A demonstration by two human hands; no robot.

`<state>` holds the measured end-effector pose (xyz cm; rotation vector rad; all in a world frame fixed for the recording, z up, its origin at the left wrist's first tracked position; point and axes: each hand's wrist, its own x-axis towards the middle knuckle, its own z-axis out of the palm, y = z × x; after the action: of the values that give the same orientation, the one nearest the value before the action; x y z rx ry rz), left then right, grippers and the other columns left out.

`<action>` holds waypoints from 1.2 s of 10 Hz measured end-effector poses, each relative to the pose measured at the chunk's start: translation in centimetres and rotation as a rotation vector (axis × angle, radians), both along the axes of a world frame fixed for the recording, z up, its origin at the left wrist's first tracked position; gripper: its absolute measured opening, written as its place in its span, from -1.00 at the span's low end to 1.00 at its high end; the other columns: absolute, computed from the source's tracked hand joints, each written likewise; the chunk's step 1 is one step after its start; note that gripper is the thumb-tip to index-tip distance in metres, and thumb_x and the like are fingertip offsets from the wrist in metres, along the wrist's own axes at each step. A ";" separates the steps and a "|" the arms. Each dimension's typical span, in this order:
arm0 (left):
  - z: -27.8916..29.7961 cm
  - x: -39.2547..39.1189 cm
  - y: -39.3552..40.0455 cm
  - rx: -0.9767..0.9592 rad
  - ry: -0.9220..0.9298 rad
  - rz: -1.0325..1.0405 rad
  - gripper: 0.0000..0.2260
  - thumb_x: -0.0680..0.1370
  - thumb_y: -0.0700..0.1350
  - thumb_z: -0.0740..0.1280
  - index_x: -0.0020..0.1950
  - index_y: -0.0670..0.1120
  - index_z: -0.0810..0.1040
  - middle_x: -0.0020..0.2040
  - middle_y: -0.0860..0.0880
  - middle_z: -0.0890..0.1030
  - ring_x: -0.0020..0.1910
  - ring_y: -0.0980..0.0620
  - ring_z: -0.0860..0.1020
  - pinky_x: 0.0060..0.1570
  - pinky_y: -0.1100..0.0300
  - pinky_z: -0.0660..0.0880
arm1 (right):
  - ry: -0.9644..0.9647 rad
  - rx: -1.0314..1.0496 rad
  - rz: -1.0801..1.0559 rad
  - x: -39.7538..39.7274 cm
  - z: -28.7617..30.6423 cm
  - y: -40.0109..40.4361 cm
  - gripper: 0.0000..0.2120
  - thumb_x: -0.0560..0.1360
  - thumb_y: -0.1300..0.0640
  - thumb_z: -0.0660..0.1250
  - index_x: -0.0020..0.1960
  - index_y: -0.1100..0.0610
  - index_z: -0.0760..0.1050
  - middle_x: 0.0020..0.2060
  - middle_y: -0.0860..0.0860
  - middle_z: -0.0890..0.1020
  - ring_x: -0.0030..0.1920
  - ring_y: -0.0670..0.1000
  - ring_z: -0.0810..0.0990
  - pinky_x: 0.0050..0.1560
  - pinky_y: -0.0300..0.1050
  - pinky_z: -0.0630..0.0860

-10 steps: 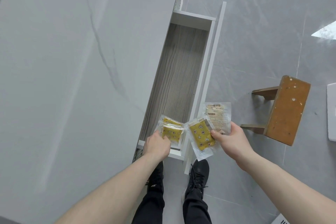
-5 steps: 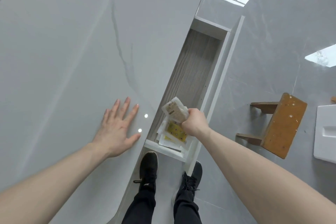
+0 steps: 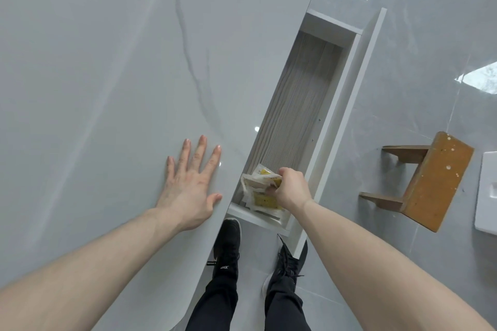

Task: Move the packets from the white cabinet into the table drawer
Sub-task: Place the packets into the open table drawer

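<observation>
The table drawer (image 3: 326,126) stands pulled out beside the grey marble table top (image 3: 107,88), its wood-grain floor bare along most of its length. Several clear packets with yellow contents (image 3: 262,191) lie bunched at the drawer's near end. My right hand (image 3: 289,188) is down inside the drawer, fingers closed on the top packets. Flat on the table edge just left of the drawer rests my left hand (image 3: 191,185), fingers spread, holding nothing. The white cabinet is out of view.
A small wooden stool (image 3: 430,183) stands on the grey tiled floor to the right of the drawer. A white object (image 3: 486,193) shows at the right frame edge. My black shoes (image 3: 227,244) are below the drawer's near end.
My left hand let go of its packets in the drawer and moved onto the table top. My right hand brought its packets down into the drawer onto the others.
</observation>
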<state>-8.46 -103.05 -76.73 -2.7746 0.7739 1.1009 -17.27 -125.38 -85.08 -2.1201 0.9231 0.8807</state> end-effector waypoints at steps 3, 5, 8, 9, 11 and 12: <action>0.2 0.0 -0.2 0.045 0.021 -0.014 -0.11 0.63 0.20 0.24 0.60 0.11 -0.45 0.55 -0.02 -0.55 0.56 -0.18 -0.47 0.58 -0.28 -0.17 | -0.208 -0.112 -0.064 -0.2 3.0 -2.1 -0.69 0.64 0.14 0.34 -0.20 0.02 0.27 -0.21 -0.02 0.51 -0.24 0.02 0.46 -0.31 -0.04 0.37; 0.6 0.1 -0.8 0.088 0.049 -0.010 -0.11 0.64 0.18 0.23 0.59 0.10 -0.48 0.53 -0.03 -0.58 0.55 -0.19 -0.49 0.58 -0.29 -0.17 | -0.140 -0.012 -0.142 -0.8 4.4 -3.6 -0.82 0.56 -0.01 0.44 0.06 0.03 0.52 -0.06 -0.03 0.64 -0.04 0.07 0.62 -0.05 0.02 0.59; 0.4 0.1 -0.6 0.070 0.054 -0.005 -0.10 0.64 0.16 0.24 0.58 0.12 -0.49 0.52 -0.01 -0.60 0.54 -0.18 -0.51 0.57 -0.28 -0.21 | 0.020 0.051 -0.160 -1.5 3.3 -0.6 -0.65 0.46 0.03 0.58 0.20 0.02 0.61 -0.03 -0.02 0.65 -0.05 0.04 0.63 -0.19 -0.20 0.53; 0.4 0.0 -0.6 0.066 0.055 -0.006 -0.11 0.65 0.15 0.25 0.59 0.12 -0.47 0.52 -0.01 -0.60 0.54 -0.18 -0.51 0.57 -0.28 -0.23 | 0.058 -0.009 -0.085 -1.7 3.0 0.0 -0.62 0.41 0.08 0.62 0.16 0.08 0.59 0.01 0.03 0.65 0.07 0.12 0.62 0.00 -0.05 0.58; 0.4 0.1 -0.6 0.067 0.058 0.002 -0.11 0.65 0.15 0.25 0.59 0.12 -0.47 0.53 -0.01 -0.59 0.55 -0.17 -0.49 0.58 -0.28 -0.20 | 0.124 -0.072 0.081 -1.7 4.2 0.7 -0.38 0.33 0.05 0.68 0.19 0.18 0.38 0.08 0.12 0.61 0.15 0.20 0.60 -0.01 -0.01 0.53; 0.4 0.1 -0.6 0.073 0.052 -0.003 -0.11 0.65 0.15 0.25 0.59 0.11 -0.47 0.54 -0.01 -0.58 0.55 -0.18 -0.49 0.58 -0.28 -0.19 | 0.138 -0.107 0.164 -1.7 5.0 0.7 -0.28 0.28 -0.02 0.69 0.21 0.18 0.34 0.10 0.14 0.62 0.15 0.20 0.62 0.04 0.00 0.57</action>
<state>-8.40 -103.67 -76.29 -2.6938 0.7270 1.1809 -18.93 -124.67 -80.04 -2.2744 0.8922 1.0943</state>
